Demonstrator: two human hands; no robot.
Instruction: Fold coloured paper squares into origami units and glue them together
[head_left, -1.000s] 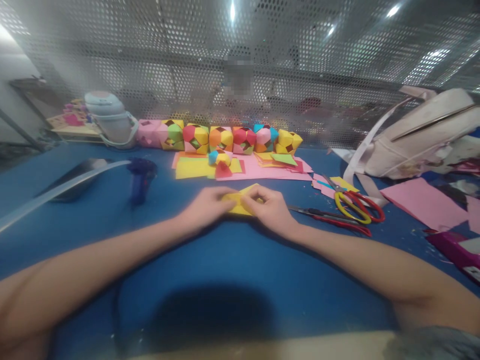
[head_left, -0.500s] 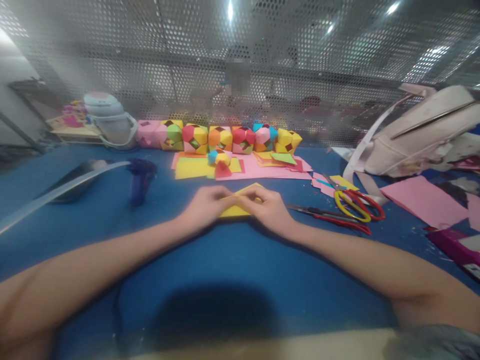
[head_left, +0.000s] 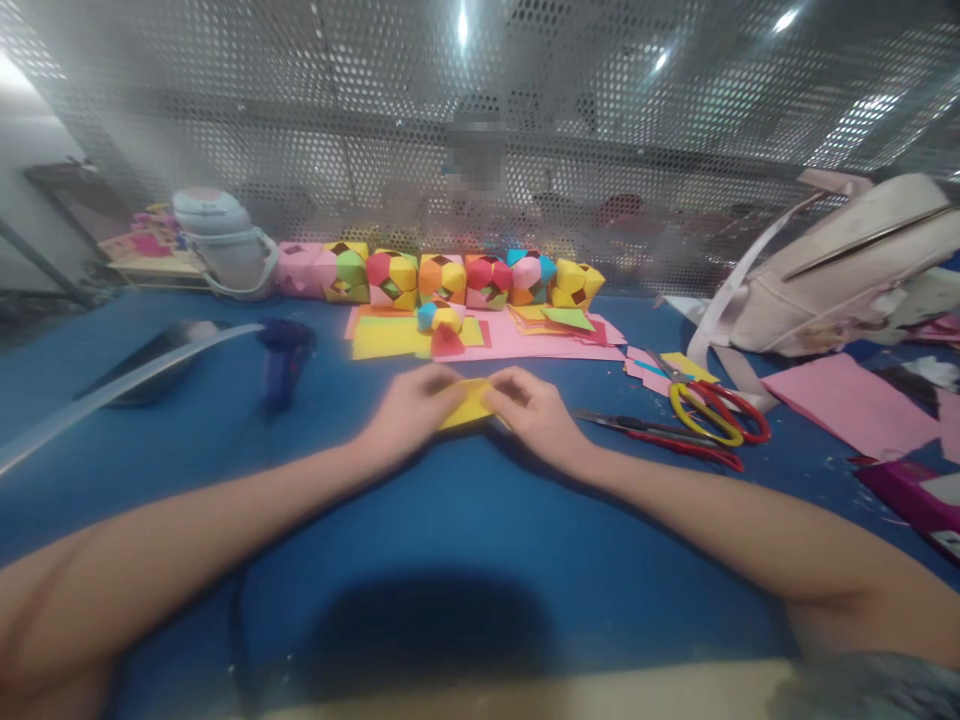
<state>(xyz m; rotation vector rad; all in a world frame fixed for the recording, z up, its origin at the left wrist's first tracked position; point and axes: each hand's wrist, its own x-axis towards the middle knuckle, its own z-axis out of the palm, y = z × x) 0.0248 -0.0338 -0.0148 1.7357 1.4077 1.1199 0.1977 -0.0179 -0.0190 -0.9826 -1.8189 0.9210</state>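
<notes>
A small folded yellow paper point(head_left: 469, 404) lies on the blue table point(head_left: 420, 520), pinched between both hands. My left hand point(head_left: 412, 410) grips its left side with the fingers curled over it. My right hand point(head_left: 529, 412) closes on its right side, thumb and fingers pressed together. Only a narrow part of the paper shows between the hands.
A row of coloured paper polyhedra point(head_left: 442, 277) lines the mesh wall, with pink and yellow sheets point(head_left: 480, 335) and a small paper ball point(head_left: 442, 322) before it. Two pairs of scissors point(head_left: 705, 415) lie to the right. A pale bag point(head_left: 840, 270) and pink sheet point(head_left: 847, 405) are further right; a bottle point(head_left: 225, 240) and blue tool point(head_left: 283, 360) are on the left.
The yellow paper has been folded smaller; its far corner no longer sticks out past the hands. Both hands have stayed in place, fingers working closer together.
</notes>
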